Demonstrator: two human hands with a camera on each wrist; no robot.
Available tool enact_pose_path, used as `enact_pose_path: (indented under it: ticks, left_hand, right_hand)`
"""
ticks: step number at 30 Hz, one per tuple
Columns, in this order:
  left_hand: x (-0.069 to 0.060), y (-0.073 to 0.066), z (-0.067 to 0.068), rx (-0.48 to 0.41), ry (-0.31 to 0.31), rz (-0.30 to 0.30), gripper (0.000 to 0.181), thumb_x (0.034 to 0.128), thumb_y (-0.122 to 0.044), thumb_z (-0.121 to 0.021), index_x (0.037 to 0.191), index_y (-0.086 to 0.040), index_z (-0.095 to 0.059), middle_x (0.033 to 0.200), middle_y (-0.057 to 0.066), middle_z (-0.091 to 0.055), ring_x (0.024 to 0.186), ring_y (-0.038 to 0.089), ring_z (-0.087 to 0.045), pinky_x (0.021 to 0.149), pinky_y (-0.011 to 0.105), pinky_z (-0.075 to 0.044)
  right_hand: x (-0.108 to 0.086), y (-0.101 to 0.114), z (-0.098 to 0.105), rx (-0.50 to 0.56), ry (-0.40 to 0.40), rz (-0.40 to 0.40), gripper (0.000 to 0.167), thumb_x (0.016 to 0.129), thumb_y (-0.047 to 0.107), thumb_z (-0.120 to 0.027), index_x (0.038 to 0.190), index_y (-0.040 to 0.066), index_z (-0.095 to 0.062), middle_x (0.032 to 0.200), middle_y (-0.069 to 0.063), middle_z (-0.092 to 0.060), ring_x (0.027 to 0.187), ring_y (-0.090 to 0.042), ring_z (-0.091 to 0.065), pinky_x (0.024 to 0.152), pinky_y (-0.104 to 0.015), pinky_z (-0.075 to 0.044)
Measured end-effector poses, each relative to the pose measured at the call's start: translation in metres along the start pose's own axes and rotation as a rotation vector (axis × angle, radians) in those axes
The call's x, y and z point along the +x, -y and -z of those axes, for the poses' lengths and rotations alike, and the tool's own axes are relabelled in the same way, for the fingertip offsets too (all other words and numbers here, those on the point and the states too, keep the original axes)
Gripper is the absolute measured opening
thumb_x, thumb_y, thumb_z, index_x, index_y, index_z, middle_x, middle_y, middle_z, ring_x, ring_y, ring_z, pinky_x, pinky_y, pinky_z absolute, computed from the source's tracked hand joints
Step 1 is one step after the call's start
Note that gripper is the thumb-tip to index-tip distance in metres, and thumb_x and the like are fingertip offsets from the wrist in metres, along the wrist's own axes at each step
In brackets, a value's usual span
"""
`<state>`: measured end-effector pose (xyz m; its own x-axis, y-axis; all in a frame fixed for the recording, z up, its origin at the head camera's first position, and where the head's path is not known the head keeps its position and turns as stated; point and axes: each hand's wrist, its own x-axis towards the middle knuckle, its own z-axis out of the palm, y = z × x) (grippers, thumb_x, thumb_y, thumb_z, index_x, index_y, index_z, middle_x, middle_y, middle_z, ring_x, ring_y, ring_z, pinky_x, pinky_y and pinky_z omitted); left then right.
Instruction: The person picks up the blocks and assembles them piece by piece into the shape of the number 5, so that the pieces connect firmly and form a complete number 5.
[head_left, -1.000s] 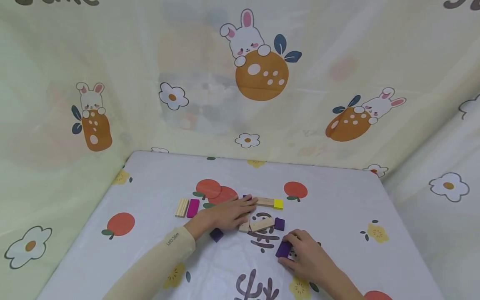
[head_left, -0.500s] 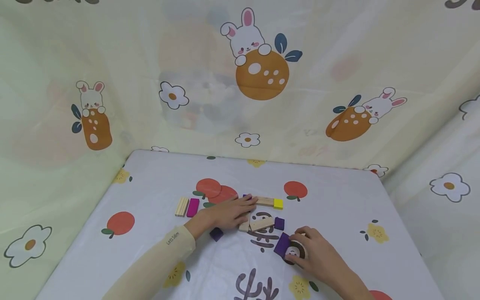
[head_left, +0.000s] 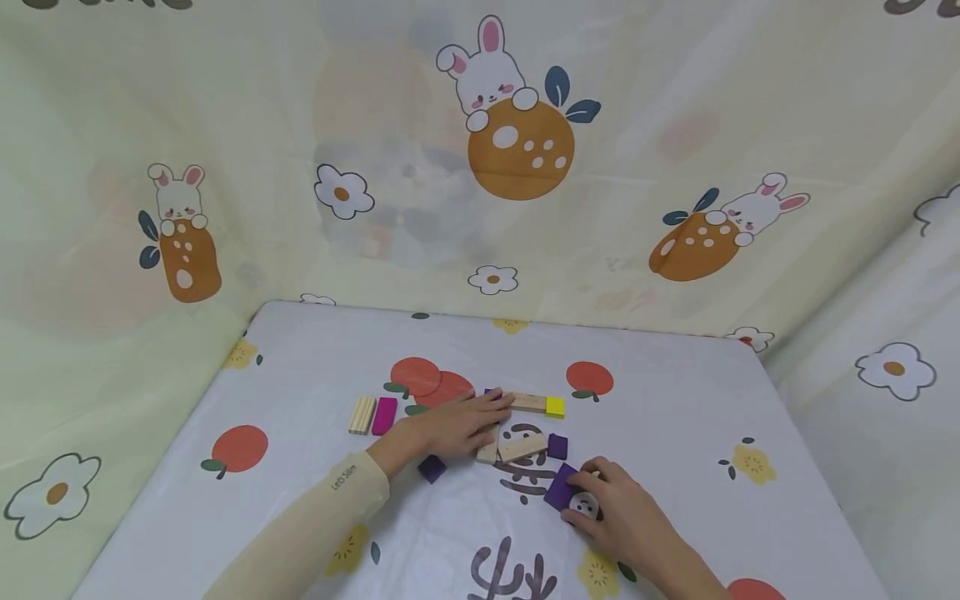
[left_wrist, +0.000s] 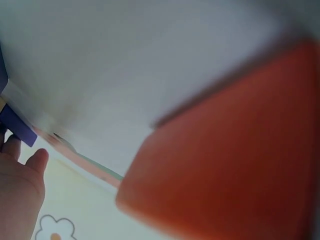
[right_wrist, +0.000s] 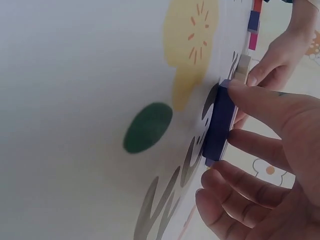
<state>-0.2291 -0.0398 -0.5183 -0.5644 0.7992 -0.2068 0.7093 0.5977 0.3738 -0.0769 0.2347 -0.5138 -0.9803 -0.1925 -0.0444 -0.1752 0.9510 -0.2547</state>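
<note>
Your right hand point(head_left: 618, 508) pinches a purple block point(head_left: 558, 490), lower centre-right; your left hand point(head_left: 457, 423), fingers extended, overlies wood blocks point(head_left: 487, 454).

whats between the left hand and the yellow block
In the head view, a wooden block lies between the left hand and the yellow block.

Soft, even light leaves faint shadows on the table point(head_left: 675, 400). The left wrist view is dimmer and badly blurred
</note>
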Motion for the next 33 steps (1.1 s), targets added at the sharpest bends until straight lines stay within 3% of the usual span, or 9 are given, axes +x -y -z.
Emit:
enact_pose_path:
  ticks: [6, 26, 33]
  left_hand:
    - [0.000, 0.000, -0.001, -0.003, -0.001, -0.001, 0.058, 0.1131, -0.034, -0.046, 0.168, -0.020, -0.032, 0.180, -0.009, -0.016, 0.169, 0.015, -0.009, 0.139, 0.048, -0.012]
    - [0.001, 0.003, -0.003, 0.010, 0.002, -0.012, 0.058, 0.1133, -0.034, -0.045, 0.168, -0.021, -0.030, 0.180, -0.009, -0.014, 0.169, 0.015, -0.008, 0.138, 0.048, -0.013]
    - [0.000, 0.002, -0.003, 0.008, -0.001, -0.012, 0.058, 0.1132, -0.034, -0.046, 0.168, -0.020, -0.031, 0.180, -0.008, -0.015, 0.169, 0.016, -0.009, 0.138, 0.049, -0.013]
  right_hand:
    - [0.003, 0.003, -0.001, 0.009, -0.024, 0.035, 0.042, 0.086, 0.043, -0.088, 0.119, 0.020, -0.078, 0.118, 0.000, -0.068, 0.105, -0.015, -0.065, 0.090, -0.040, -0.063]
    - [0.007, 0.012, -0.004, 0.044, -0.031, -0.016, 0.043, 0.086, 0.043, -0.088, 0.119, 0.019, -0.078, 0.120, -0.002, -0.067, 0.102, -0.015, -0.066, 0.089, -0.042, -0.064]
    - [0.008, 0.015, -0.005, 0.008, -0.040, -0.032, 0.044, 0.085, 0.046, -0.088, 0.118, 0.019, -0.077, 0.118, -0.004, -0.068, 0.100, -0.017, -0.066, 0.086, -0.043, -0.065]
